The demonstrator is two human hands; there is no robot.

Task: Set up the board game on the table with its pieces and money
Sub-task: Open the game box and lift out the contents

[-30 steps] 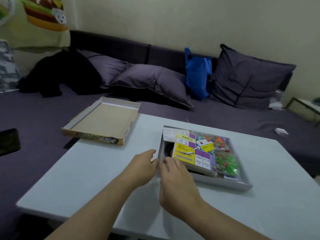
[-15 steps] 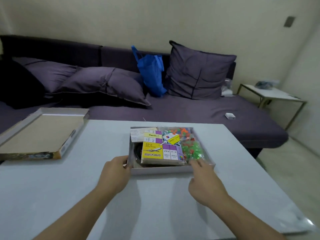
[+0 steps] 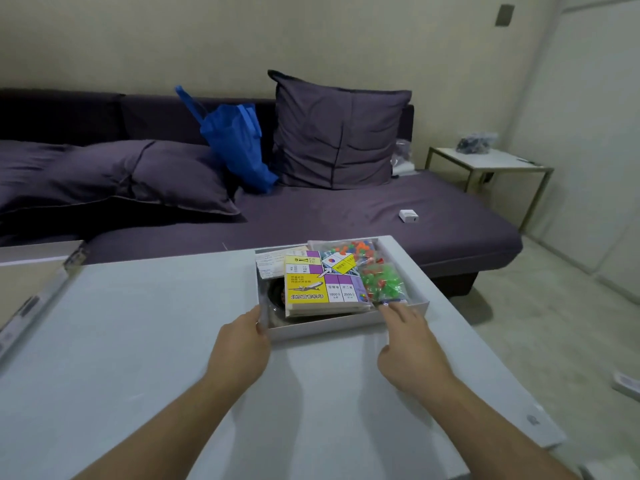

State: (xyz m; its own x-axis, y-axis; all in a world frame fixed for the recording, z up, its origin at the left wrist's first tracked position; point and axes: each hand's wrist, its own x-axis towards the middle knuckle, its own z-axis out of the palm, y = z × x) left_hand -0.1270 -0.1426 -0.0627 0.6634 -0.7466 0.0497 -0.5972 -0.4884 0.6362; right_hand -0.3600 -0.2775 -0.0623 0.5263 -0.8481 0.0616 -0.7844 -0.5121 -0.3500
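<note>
Left hand grips the open game box; right hand reaches in, fingers loose. Folded board and bagged pieces remain unpacked.

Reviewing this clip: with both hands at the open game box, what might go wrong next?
The box sits near the table's far right corner, so pushing it could tip it off. The bag of plastic pieces lies loosely on the folded board; lifting the board first may spill it. The left hand holds only the box's corner.
</note>
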